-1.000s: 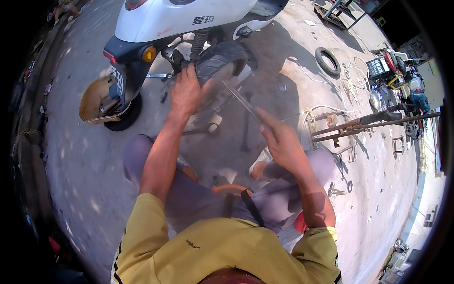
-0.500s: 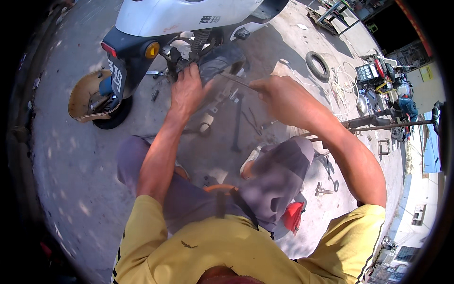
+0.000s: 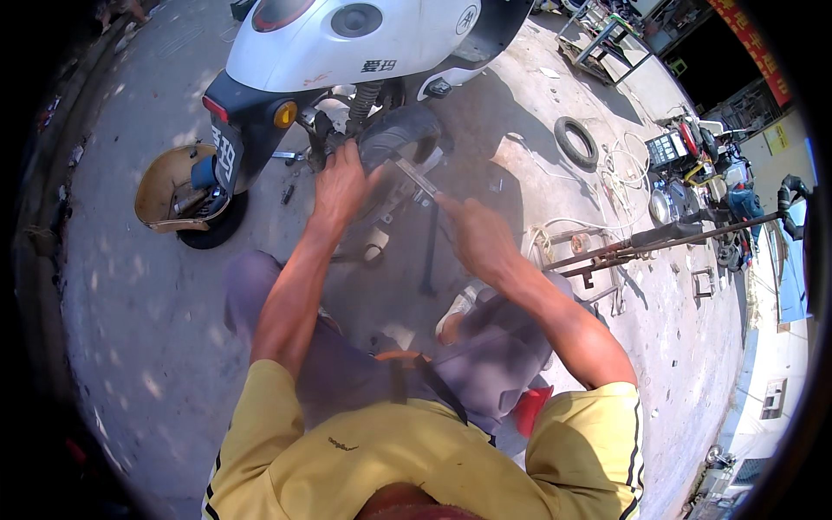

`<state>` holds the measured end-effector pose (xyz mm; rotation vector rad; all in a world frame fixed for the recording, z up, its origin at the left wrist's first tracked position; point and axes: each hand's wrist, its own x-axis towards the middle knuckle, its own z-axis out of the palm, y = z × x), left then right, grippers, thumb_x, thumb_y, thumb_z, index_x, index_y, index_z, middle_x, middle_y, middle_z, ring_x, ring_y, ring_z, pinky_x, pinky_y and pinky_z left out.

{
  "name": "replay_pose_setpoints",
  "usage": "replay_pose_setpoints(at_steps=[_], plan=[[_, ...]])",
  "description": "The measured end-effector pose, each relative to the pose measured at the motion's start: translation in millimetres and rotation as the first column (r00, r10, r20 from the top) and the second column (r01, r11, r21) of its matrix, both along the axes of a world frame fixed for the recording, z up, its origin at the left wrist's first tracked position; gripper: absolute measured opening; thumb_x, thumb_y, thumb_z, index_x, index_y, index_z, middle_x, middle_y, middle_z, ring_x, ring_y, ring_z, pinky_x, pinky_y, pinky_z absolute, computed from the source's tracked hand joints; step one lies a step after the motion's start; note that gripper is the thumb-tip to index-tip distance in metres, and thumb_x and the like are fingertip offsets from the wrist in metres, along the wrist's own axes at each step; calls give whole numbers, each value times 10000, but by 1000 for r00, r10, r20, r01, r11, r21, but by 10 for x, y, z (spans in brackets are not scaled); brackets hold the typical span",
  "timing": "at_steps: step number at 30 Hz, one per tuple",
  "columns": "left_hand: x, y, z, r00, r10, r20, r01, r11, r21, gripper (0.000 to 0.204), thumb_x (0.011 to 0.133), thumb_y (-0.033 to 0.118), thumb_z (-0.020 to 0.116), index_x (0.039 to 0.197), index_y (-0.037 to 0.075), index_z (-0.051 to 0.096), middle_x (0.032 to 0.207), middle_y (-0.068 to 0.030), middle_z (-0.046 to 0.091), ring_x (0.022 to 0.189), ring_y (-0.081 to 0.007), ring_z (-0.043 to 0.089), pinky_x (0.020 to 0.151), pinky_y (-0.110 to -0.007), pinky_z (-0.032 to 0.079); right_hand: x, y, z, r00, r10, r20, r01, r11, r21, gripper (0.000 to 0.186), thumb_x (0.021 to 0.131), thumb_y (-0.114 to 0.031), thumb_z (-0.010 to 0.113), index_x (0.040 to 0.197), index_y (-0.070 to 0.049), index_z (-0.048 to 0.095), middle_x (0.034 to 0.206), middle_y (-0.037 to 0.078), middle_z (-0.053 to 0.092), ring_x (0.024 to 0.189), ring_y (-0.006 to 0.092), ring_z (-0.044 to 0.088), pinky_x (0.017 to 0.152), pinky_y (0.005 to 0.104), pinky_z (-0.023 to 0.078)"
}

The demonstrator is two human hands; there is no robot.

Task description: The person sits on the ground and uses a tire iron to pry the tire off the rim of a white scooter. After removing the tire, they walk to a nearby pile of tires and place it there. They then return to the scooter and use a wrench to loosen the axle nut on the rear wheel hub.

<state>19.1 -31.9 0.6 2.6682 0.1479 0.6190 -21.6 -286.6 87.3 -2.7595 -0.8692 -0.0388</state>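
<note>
A white scooter (image 3: 321, 43) stands ahead of me, its rear wheel (image 3: 403, 132) beneath the bodywork. My left hand (image 3: 341, 184) reaches to the dark metal parts (image 3: 322, 137) under the spring shock absorber (image 3: 364, 102). Its fingers are bent together there, and what they grip is hidden; the thumb sticks out to the right. Closed round the near end of a long, flat metal tool (image 3: 416, 178) is my right hand (image 3: 477, 234), slightly blurred. The tool slants up and left toward the wheel; whether its far end touches anything is unclear.
At left, a tan bin (image 3: 143, 195) holding tools rests on a black tyre (image 3: 217, 230). Dark bars and loose parts lie between my feet. Another tyre (image 3: 575, 143), white hose (image 3: 624, 169) and long metal rods (image 3: 659, 243) are at right. A red item (image 3: 530, 411) sits beside my thigh.
My right hand has come in toward my body and lower, with the tool now slanting more steeply. My left hand stays at the wheel parts. The view has shifted slightly, showing more of the scooter.
</note>
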Motion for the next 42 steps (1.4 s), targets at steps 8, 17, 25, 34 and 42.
replay_pose_setpoints(at_steps=[8, 17, 25, 34, 42], plan=[[-93, 42, -54, 1000, -1, 18, 2, 1000, -9, 760, 926, 409, 731, 1452, -49, 430, 1301, -265, 605, 1155, -444, 630, 940, -502, 541, -186, 320, -1767, 988, -153, 29, 108, 808, 579, 471, 972, -55, 598, 1429, -147, 540, 1028, 142, 617, 809, 405, 660, 667, 506, 529], [-367, 88, -154, 997, -29, 69, 31, 999, -30, 796, 883, 360, 791, 1432, -68, 406, 1331, -263, 544, 1213, -463, 572, 962, -505, 524, -694, 1475, -2138, 908, -33, -418, 412, 256, 874, 576, 1046, -56, 486, 1565, -96, 239, 1077, 101, 608, 848, 164, 586, 780, 350, 507], [-211, 98, -84, 1000, 26, -4, -26, 1000, -6, 721, 873, 433, 787, 1342, -32, 500, 1218, -213, 577, 1098, -435, 623, 857, -505, 549, -954, 452, -1235, 485, 400, -778, 822, 98, 562, 571, 1087, -183, 517, 1595, -112, 265, 733, -17, 448, 545, 71, 386, 510, 245, 361], [-156, 88, -158, 992, 18, 127, -20, 1000, 16, 733, 900, 457, 758, 1382, -30, 499, 1199, -222, 624, 1096, -412, 649, 844, -494, 565, -744, -267, -404, 822, -94, -562, 443, 724, 528, 477, 1015, -106, 608, 1483, -61, 531, 1126, 179, 701, 916, 247, 669, 898, 356, 520], [-1, 118, -224, 995, 0, 103, -7, 998, 62, 698, 885, 460, 767, 1324, -28, 527, 1087, -196, 660, 976, -384, 689, 754, -504, 582, -226, -147, 454, 966, -57, -250, 103, 979, 173, 440, 947, -39, 558, 1384, -34, 607, 1128, 267, 672, 1045, 454, 629, 899, 466, 500]])
